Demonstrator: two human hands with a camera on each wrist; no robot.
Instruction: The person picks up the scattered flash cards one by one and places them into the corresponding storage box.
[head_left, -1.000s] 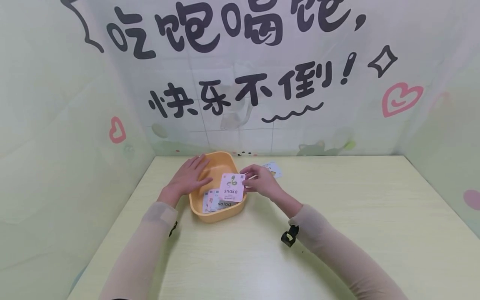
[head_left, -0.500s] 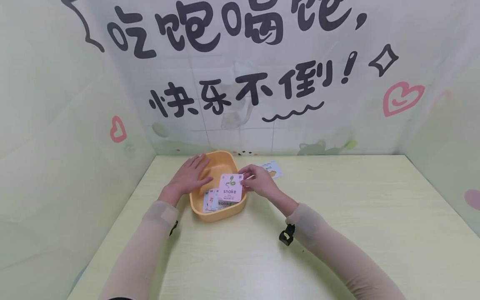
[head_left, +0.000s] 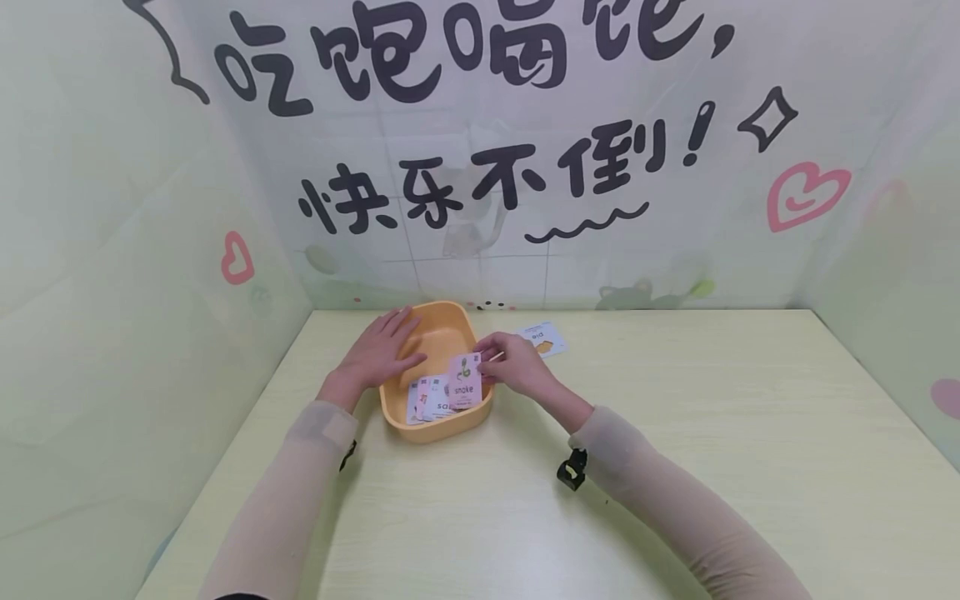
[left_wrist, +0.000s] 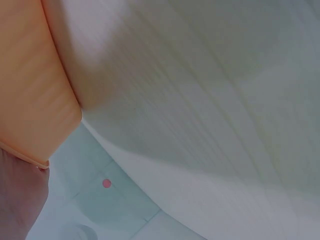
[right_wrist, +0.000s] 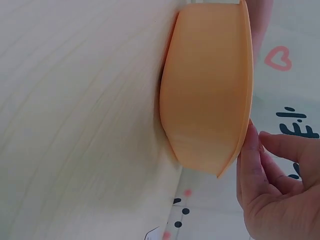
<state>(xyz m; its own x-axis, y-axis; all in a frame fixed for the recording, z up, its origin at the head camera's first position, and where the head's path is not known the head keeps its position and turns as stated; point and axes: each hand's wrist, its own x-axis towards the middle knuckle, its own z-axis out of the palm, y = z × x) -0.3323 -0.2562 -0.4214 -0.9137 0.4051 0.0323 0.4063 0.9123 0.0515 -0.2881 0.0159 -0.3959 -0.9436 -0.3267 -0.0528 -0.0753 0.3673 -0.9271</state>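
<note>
An orange plastic bin (head_left: 433, 432) stands on the table with several picture cards (head_left: 424, 397) inside, one of them partly showing the letters "sa". My left hand (head_left: 377, 348) lies over the bin's left rim with its fingers extended. At the right rim, my right hand (head_left: 517, 362) pinches a pink snake card (head_left: 465, 383) by its right edge, tilted over the other cards. In the right wrist view the thumb and fingers of the right hand (right_wrist: 275, 175) meet just past the bin's rim; the bin's wall hides most of the card there.
A white-and-blue card reading "pie" (head_left: 546, 337) lies on the table (head_left: 675, 400) behind the right hand. A printed cloth backdrop (head_left: 480, 125) rises at the table's back edge, with cloth walls on both sides.
The snake card has turned and dipped slightly in the right hand, showing narrower and lower over the cards. The right hand shifted a little left. The left hand stayed put.
</note>
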